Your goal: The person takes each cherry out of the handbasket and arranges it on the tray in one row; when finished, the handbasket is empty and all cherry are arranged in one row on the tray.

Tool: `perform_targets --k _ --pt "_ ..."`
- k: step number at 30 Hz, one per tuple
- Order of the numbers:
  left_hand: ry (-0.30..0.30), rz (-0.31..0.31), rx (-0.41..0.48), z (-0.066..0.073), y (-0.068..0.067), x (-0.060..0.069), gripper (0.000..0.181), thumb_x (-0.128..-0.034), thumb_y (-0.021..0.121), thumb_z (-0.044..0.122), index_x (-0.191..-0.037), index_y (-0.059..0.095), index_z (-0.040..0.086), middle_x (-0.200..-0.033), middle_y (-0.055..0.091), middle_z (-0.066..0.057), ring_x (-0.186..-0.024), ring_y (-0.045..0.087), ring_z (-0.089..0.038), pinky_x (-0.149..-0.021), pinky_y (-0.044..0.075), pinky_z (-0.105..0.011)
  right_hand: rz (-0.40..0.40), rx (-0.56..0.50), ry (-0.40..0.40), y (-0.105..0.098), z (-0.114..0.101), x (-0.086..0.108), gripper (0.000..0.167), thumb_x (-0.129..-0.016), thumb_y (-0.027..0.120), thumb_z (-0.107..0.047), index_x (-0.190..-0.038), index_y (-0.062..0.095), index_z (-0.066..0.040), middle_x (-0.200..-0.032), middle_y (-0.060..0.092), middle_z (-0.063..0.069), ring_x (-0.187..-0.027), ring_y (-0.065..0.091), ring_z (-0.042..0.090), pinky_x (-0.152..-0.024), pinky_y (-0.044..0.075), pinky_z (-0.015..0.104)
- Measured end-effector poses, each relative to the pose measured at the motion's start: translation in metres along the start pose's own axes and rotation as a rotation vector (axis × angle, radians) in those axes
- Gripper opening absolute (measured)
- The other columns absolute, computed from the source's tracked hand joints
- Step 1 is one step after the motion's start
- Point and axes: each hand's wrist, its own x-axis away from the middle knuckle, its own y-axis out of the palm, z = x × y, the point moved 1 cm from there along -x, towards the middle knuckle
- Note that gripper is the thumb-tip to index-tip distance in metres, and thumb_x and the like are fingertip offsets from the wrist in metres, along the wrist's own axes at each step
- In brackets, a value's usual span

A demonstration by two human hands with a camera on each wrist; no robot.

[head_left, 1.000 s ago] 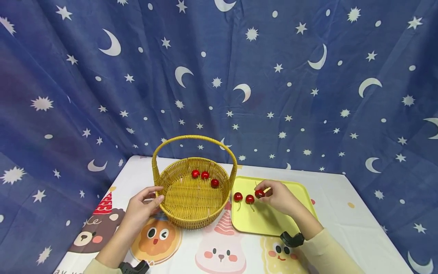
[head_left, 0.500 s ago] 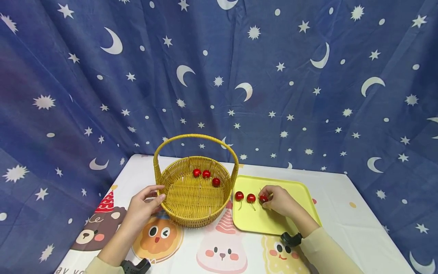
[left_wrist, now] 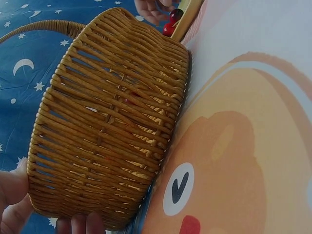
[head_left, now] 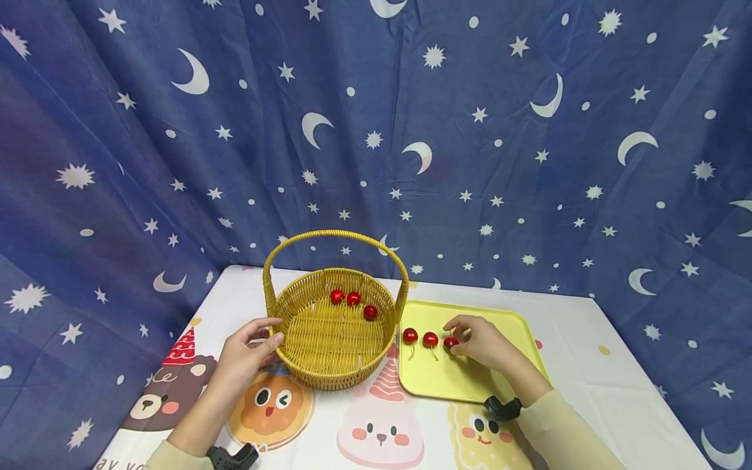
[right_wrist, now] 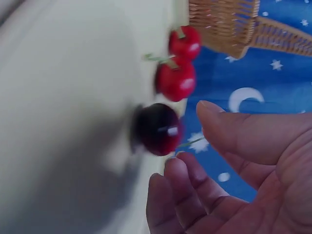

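In the head view, my left hand (head_left: 251,347) holds the left rim of a yellow-brown wicker basket (head_left: 329,380). The left wrist view shows fingertips (left_wrist: 80,224) against the basket's outer wall. Several red cherries lie apart: some in the basket, including one cherry (head_left: 370,313) by its right wall, and a row on a yellow tray (head_left: 493,385). My right hand (head_left: 483,342) is over the tray, around its rightmost cherry (right_wrist: 158,129). In the right wrist view thumb and fingers stand apart, with that cherry resting on the tray and its stem pointing towards the hand.
The basket's tall arched handle (head_left: 335,233) rises above it. Two more cherries, a middle one (head_left: 430,340) and a left one (head_left: 410,336), lie beside the right hand. A printed white tablecloth (head_left: 593,365) covers the table; a blue star-and-moon curtain (head_left: 376,130) hangs behind.
My right hand has lowered the cherry onto the tray, at the right end of the row, and let go of it. The left hand stays at the basket rim.
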Motion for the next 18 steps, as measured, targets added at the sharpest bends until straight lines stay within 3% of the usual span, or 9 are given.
perform_targets --k 4,8,14,18 --pt "-0.004 0.001 0.005 -0.001 0.000 -0.002 0.046 -0.1053 0.072 0.017 -0.149 0.061 0.006 -0.128 0.056 -0.015 -0.093 0.072 -0.011 -0.082 0.067 -0.029 0.016 -0.006 -0.030 -0.008 -0.015 0.006 0.039 -0.086 0.085 0.001 -0.122 0.074 -0.006 -0.105 0.067 0.013 -0.085 0.064 0.019 -0.067 0.053 0.029" --pt "-0.009 -0.003 0.001 -0.002 0.000 -0.001 0.046 -0.1057 0.071 0.017 -0.149 0.060 0.006 -0.130 0.056 -0.016 -0.094 0.072 -0.011 -0.082 0.067 -0.029 0.003 -0.023 -0.120 -0.010 -0.041 0.013 0.037 -0.086 0.084 0.002 -0.121 0.075 -0.006 -0.105 0.068 0.015 -0.081 0.062 0.016 -0.066 0.053 0.026" --pt "-0.012 -0.008 0.007 -0.001 0.000 -0.001 0.046 -0.1060 0.071 0.019 -0.149 0.060 0.007 -0.128 0.056 -0.014 -0.093 0.071 -0.009 -0.082 0.067 -0.028 -0.121 -0.062 -0.311 0.008 -0.094 0.021 0.034 -0.087 0.084 0.000 -0.117 0.076 -0.015 -0.102 0.072 0.004 -0.086 0.065 0.015 -0.071 0.057 0.026" --pt "-0.012 -0.007 0.011 -0.002 -0.001 -0.002 0.046 -0.1061 0.071 0.019 -0.149 0.060 0.006 -0.127 0.055 -0.013 -0.091 0.071 -0.008 -0.081 0.067 -0.028 -0.163 -0.105 -0.365 0.021 -0.129 0.015 0.037 -0.089 0.084 0.000 -0.121 0.076 -0.016 -0.109 0.074 -0.001 -0.091 0.067 0.015 -0.075 0.060 0.026"
